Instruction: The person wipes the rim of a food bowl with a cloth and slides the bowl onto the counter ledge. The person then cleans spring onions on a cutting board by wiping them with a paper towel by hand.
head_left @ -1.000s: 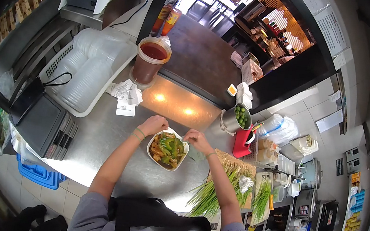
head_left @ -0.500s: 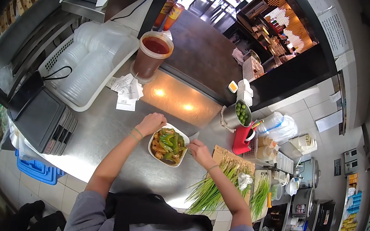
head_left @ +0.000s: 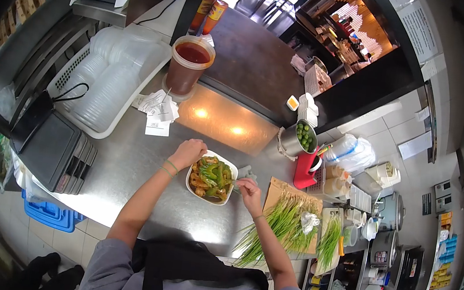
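Note:
A white squarish bowl (head_left: 226, 159) stands on the steel counter in front of me, filled with saucy browned pieces and green pepper strips (head_left: 214, 173). At its upper left corner is my left hand (head_left: 190, 153), fingers closed together against the rim; what they pinch, if anything, is hidden. My right hand (head_left: 249, 194) is at the right side of the bowl, thumb and fingers pinched near the rim, on something too small to make out. A crumpled piece of clear plastic (head_left: 248, 173) lies just above that hand.
Long green stalks (head_left: 280, 222) lie on brown paper to the right. Behind stand a metal pot of limes (head_left: 304, 137), a red holder (head_left: 305, 172) and a tub of red sauce (head_left: 188, 66). Paper slips (head_left: 158, 115), a basket of plastic containers (head_left: 106, 93) and dark stacked cases (head_left: 51, 150) are left.
My right hand has moved slightly right and down, and more of the clear plastic above it shows. The left hand has shifted slightly left and up. The bowl stays in place.

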`<state>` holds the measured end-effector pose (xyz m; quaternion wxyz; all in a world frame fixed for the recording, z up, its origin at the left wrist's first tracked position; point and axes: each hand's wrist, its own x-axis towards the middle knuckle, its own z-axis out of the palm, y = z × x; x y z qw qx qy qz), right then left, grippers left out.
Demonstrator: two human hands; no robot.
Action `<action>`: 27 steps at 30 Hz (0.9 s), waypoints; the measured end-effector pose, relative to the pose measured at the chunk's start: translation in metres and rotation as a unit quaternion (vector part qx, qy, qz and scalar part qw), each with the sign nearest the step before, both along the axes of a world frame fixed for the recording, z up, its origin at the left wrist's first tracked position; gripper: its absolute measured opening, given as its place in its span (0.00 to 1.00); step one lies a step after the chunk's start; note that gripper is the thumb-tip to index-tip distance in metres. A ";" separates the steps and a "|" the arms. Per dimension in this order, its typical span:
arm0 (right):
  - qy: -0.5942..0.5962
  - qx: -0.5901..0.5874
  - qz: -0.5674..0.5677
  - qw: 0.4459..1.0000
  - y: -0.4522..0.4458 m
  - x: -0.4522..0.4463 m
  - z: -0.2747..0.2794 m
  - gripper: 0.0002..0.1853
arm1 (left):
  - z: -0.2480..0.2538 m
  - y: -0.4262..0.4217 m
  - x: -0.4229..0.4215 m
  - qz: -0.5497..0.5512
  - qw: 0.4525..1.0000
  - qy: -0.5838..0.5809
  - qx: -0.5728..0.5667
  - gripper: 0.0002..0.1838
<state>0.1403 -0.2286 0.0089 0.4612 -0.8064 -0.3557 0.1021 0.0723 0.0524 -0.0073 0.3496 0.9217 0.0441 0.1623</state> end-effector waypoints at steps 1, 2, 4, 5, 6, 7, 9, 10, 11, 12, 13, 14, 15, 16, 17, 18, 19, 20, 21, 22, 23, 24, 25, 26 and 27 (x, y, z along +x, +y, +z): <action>-0.039 -0.019 0.019 0.999 0.001 -0.003 0.004 0.09 | 0.001 0.000 -0.001 -0.002 1.000 0.001 0.000 0.07; -0.080 -0.039 0.038 0.995 0.001 -0.005 0.009 0.10 | 0.003 0.000 -0.002 -0.003 1.000 0.001 0.000 0.07; -0.166 -0.075 0.066 0.981 0.005 -0.008 0.022 0.10 | 0.005 0.000 -0.002 -0.005 1.000 -0.001 -0.001 0.07; -0.210 -0.090 0.075 0.971 0.008 -0.010 0.026 0.10 | 0.006 0.001 -0.002 -0.006 1.000 -0.001 -0.002 0.07; -0.253 -0.106 0.084 0.958 0.010 -0.012 0.029 0.11 | 0.006 0.001 -0.004 -0.008 1.000 0.000 -0.003 0.07; -0.268 -0.126 0.097 0.950 0.010 -0.012 0.031 0.11 | 0.007 -0.001 -0.006 -0.002 1.000 -0.005 -0.004 0.07; -0.297 -0.165 0.123 0.932 0.013 -0.011 0.036 0.11 | 0.009 -0.004 -0.008 0.008 1.000 -0.016 -0.002 0.07; -0.292 -0.178 0.134 0.930 0.015 -0.011 0.038 0.10 | 0.011 -0.004 -0.009 0.009 1.000 -0.007 -0.005 0.07; -0.289 -0.192 0.147 0.926 0.016 -0.010 0.040 0.10 | 0.013 -0.004 -0.009 0.010 1.000 0.002 -0.009 0.07; -0.286 -0.206 0.160 0.922 0.017 -0.009 0.042 0.10 | 0.013 -0.005 -0.009 0.012 1.000 0.010 -0.013 0.07; -0.259 -0.210 0.161 0.929 0.017 -0.008 0.043 0.09 | 0.012 -0.005 -0.009 0.013 1.000 0.003 -0.011 0.07; -0.232 -0.214 0.164 0.934 0.018 -0.007 0.043 0.09 | 0.011 -0.005 -0.008 0.014 1.000 -0.005 -0.010 0.07; -0.205 -0.219 0.167 0.939 0.018 -0.006 0.043 0.09 | 0.011 -0.005 -0.009 0.016 1.000 -0.012 -0.009 0.06; -0.163 -0.202 0.160 0.953 0.018 -0.006 0.044 0.09 | 0.011 -0.005 -0.010 0.019 1.000 -0.014 -0.009 0.06; -0.120 -0.185 0.152 0.963 0.017 -0.006 0.044 0.09 | 0.011 -0.005 -0.011 0.022 1.000 -0.016 -0.010 0.06; -0.078 -0.168 0.143 0.972 0.015 -0.007 0.043 0.09 | 0.012 -0.006 -0.011 0.025 0.999 -0.019 -0.011 0.06; -0.050 -0.148 0.137 0.978 0.011 -0.007 0.040 0.09 | 0.013 -0.008 -0.013 0.031 0.999 -0.013 -0.014 0.07; -0.023 -0.127 0.131 0.983 0.007 -0.008 0.033 0.08 | 0.014 -0.008 -0.014 0.038 0.999 -0.008 -0.017 0.07; 0.005 -0.106 0.125 0.987 0.005 -0.008 0.030 0.08 | 0.015 -0.009 -0.016 0.044 0.999 -0.003 -0.020 0.07; 0.039 -0.098 0.115 0.988 0.003 -0.008 0.028 0.08 | 0.016 -0.009 -0.017 0.050 0.998 -0.007 -0.022 0.07; 0.074 -0.091 0.106 0.987 0.000 -0.010 0.025 0.08 | 0.015 -0.009 -0.021 0.057 0.998 -0.010 -0.025 0.07; 0.112 -0.083 0.095 0.986 -0.003 -0.012 0.023 0.08 | 0.014 -0.009 -0.024 0.063 0.998 -0.010 -0.028 0.06; 0.177 -0.064 0.081 0.979 -0.005 -0.012 0.022 0.07 | 0.013 -0.009 -0.026 0.069 0.997 -0.012 -0.032 0.06; 0.242 -0.046 0.067 0.967 -0.008 -0.012 0.021 0.07 | 0.011 -0.009 -0.029 0.075 0.996 -0.014 -0.035 0.06; 0.306 -0.027 0.052 0.950 -0.010 -0.012 0.019 0.07 | 0.011 -0.008 -0.032 0.081 0.996 -0.015 -0.039 0.06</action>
